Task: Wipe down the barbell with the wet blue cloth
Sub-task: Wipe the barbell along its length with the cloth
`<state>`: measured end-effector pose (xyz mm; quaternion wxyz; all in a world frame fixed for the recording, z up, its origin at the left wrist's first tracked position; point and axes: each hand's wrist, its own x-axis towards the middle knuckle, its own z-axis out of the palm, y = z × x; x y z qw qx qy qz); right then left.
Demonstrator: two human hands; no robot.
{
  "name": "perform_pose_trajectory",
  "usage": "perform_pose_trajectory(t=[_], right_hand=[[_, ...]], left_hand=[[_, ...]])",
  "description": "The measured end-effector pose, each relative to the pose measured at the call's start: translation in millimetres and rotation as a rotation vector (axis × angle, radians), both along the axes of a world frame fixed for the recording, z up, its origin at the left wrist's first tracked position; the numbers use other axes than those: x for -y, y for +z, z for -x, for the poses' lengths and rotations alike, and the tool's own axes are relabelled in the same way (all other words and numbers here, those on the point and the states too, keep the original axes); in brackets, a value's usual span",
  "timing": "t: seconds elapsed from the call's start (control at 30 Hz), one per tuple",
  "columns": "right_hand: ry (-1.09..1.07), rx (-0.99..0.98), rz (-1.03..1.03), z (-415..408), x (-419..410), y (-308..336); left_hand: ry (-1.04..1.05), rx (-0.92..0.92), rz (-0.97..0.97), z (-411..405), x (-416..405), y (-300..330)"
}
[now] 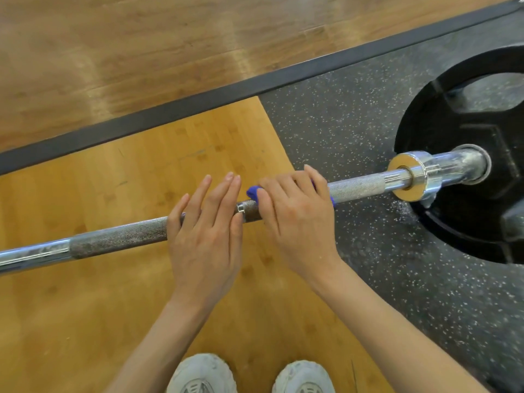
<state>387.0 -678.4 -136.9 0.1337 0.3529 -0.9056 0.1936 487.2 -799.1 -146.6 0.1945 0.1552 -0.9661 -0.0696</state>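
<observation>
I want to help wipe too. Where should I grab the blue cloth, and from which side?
Grab the blue cloth where it wraps the barbell, coming down from above and curling your fingers round the bar, as the right hand does. The bar is round and lies level, so a wrapped cloth can probably slide along it.

We've got our right hand (295, 219) wrapped over the blue cloth (253, 192) on the barbell (119, 236), fingers curled round it. Left hand (205, 236) lies flat on the knurled shaft just beside it, fingers straight. Black plate (467, 222) sits on the speckled rubber floor (340, 123).
</observation>
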Motion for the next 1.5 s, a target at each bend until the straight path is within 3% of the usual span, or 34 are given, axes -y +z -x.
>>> perform_pose_trajectory(t=[0.17, 0.3, 0.5, 0.63, 0.8, 0.93, 1.03, 1.1, 1.27, 1.4, 1.5], right_hand=[[-0.108, 0.028, 0.078, -17.1, -4.2, -14.1], [0.093, -0.1, 0.001, -2.0, -18.5, -25.0], [-0.046, -0.041, 0.145, -3.4, -6.4, -35.2], [0.069, -0.207, 0.035, 25.6, -16.7, -44.6], [-0.03, -0.063, 0.207, 16.9, 17.3, -46.6], [0.043, -0.248, 0.094, 51.3, 8.5, -53.5], [-0.117, -0.086, 0.252, 62.6, 13.3, -46.3], [-0.111, -0.022, 0.312, 54.9, 31.9, -39.4], [-0.047, -0.086, 0.173, 82.2, 38.6, -29.2], [-0.123, 0.051, 0.247, 74.5, 64.5, -14.7], [0.02, -0.043, 0.129, 85.8, 51.5, -18.7]], left_hand=[[-0.006, -0.014, -0.007, 3.1, -0.7, 0.6], [-0.004, -0.013, 0.041, 5.0, 3.7, -0.7], [0.028, -0.03, 0.04, 18.1, 8.8, -2.0], [0.036, -0.028, 0.059, 28.5, 16.6, -2.0], [0.05, -0.002, 0.046, 41.7, 26.9, -0.9], [0.042, 0.008, 0.053, 51.9, 38.1, 0.3], [0.05, 0.003, 0.043, 61.8, 44.8, 1.1], [0.059, -0.008, 0.038, 68.5, 48.3, 1.1], [0.086, -0.03, -0.013, 84.6, 56.0, 4.8], [0.104, -0.018, -0.053, 94.9, 60.5, 9.0], [0.098, -0.026, -0.03, 98.1, 65.9, 8.1]])
